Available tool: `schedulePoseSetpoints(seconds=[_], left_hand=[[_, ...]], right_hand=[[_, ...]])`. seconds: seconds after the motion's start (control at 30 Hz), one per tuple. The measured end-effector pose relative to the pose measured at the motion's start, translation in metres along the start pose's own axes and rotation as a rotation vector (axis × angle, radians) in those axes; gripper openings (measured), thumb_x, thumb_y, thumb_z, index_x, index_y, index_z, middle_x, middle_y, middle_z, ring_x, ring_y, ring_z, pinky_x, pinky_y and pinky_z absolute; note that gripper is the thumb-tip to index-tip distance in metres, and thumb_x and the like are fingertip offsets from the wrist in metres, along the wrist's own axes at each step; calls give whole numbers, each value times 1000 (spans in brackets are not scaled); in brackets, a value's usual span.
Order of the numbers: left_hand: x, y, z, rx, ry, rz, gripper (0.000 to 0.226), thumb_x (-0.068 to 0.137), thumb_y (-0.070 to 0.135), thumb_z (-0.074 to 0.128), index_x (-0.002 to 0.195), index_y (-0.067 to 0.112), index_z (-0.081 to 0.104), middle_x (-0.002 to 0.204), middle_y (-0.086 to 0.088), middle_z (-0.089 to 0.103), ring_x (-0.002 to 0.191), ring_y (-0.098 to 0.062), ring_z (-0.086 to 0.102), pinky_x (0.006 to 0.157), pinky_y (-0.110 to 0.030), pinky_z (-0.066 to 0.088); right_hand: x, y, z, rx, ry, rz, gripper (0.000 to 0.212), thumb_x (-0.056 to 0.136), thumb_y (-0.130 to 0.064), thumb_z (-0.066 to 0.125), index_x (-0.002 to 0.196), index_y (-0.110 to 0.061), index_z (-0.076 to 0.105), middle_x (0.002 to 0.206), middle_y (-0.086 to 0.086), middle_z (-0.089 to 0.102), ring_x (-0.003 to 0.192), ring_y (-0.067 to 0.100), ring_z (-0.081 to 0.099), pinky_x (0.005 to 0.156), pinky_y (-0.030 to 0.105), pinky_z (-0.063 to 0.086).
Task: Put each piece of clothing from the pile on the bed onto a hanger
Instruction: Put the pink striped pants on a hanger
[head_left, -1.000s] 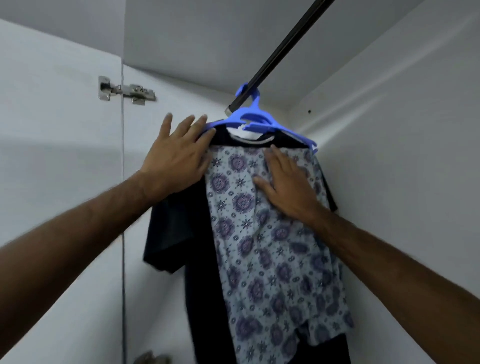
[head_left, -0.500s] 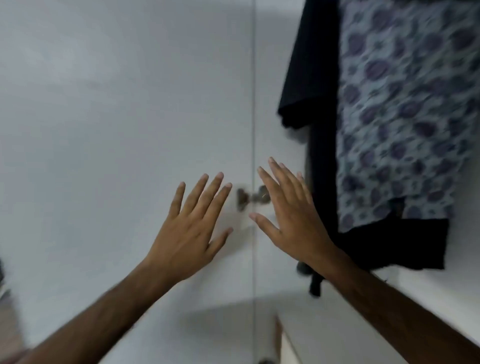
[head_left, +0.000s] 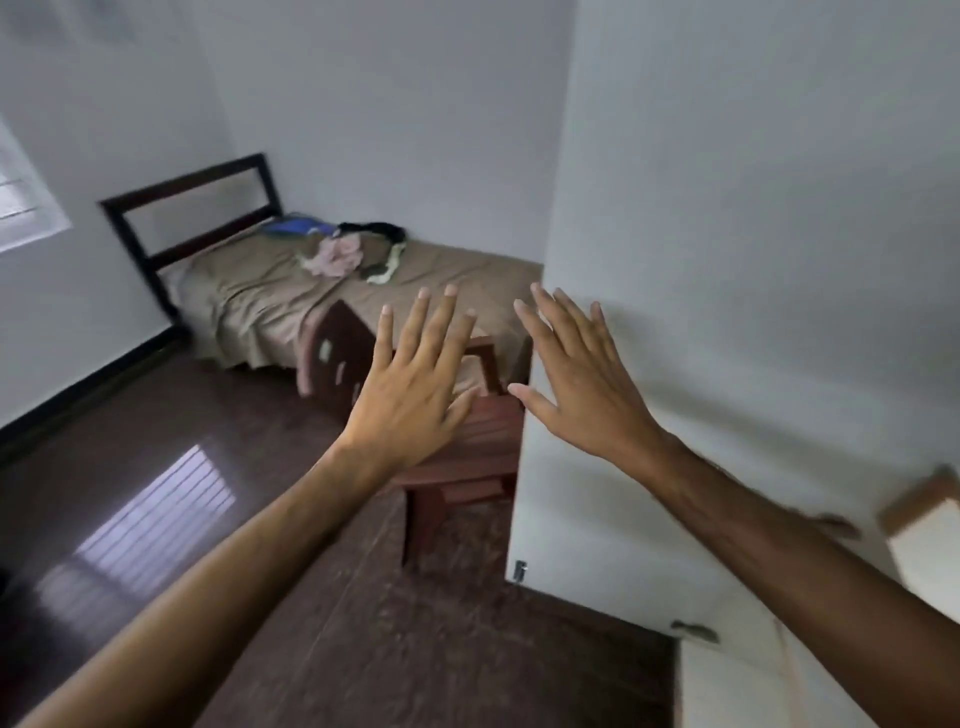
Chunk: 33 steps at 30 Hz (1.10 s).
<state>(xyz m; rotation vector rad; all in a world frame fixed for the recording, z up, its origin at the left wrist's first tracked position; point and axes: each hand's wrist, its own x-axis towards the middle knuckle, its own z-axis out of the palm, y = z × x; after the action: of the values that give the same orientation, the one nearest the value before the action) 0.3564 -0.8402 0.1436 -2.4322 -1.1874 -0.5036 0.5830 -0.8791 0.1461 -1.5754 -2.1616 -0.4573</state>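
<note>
A small pile of clothes (head_left: 347, 252) lies on the bed (head_left: 249, 296), which has a tan sheet, across the room; pink, dark and pale green pieces show in it. Blue hangers (head_left: 297, 226) lie beside the pile near the headboard. My left hand (head_left: 410, 384) and my right hand (head_left: 579, 379) are both raised in front of me with fingers spread, holding nothing, far from the bed. The hung shirts are out of view.
A white wardrobe door (head_left: 727, 312) stands open on the right, its edge just behind my right hand. A reddish-brown wooden chair (head_left: 457, 457) stands between me and the bed. Dark glossy floor (head_left: 182, 493) stretches to the left. A window (head_left: 21, 208) is at far left.
My view has swung from the wardrobe interior with the hung shirts to the room and bed. Both hands left the shirts and now hover spread and empty.
</note>
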Motion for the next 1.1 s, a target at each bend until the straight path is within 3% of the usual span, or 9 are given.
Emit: schedulePoseSetpoints(seconds=[0.3,0.67,1.1], left_hand=[[-78,-183,48,99,-111,-239,76,100,59,29,159,13,17,168,-11,6,155,-30,-3,121,-62,10],[-29,-422,119,152,-176,-339,75,102,62,20,158,13,23,167,-11,12,155,-30,1,122,-61,6],[54,-685,263,74,-138,-192,72,102,57,30,156,10,26,166,-13,14,154,-33,8,119,-65,14]], right_hand=[[126,-126,147,168,-139,-120,90,90,-48,65,160,-19,17,167,4,14,153,24,16,124,55,11],[355,-201,286,261,-172,-179,89,92,-52,61,160,-22,12,167,3,9,154,23,12,125,51,4],[581,-253,452,203,-197,-71,86,94,-58,52,161,-21,12,168,3,6,155,22,8,124,50,-1]])
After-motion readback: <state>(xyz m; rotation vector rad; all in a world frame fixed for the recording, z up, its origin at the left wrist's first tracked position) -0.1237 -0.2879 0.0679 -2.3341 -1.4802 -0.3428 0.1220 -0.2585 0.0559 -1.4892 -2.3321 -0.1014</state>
